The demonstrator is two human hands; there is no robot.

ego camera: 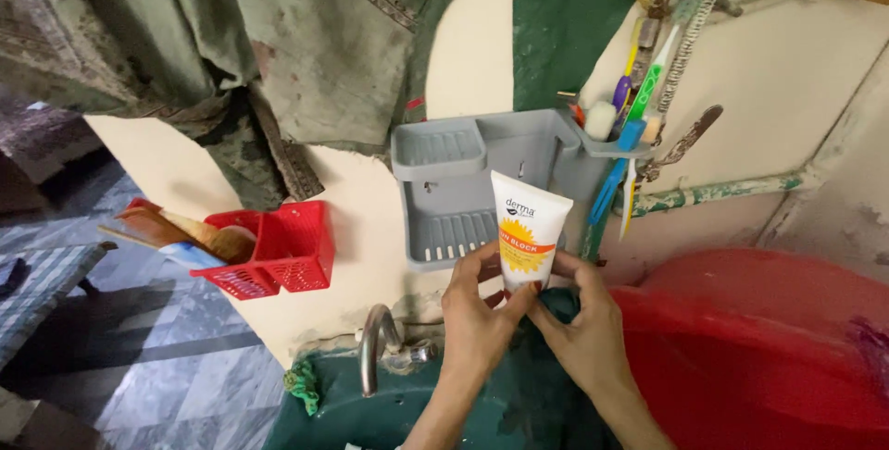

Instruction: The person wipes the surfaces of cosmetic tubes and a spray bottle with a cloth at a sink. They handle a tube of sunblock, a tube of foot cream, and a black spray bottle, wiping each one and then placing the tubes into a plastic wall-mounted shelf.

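Above the green sink basin [519,413], a white sunscreen tube [528,231] stands upright, cap end down, in front of a grey wall-mounted organiser [482,181]. Left hand [479,318] and right hand [583,325] both grip the tube at its lower end, fingers curled around it. Toothbrushes [639,98] sit in the organiser's right holder. A red plastic basket [278,251] hangs at left; a metal tap [375,348] stands below; a red tub [769,357] sits at right.

Both hands [532,320] and forearms are bare, without sleeves or rings.
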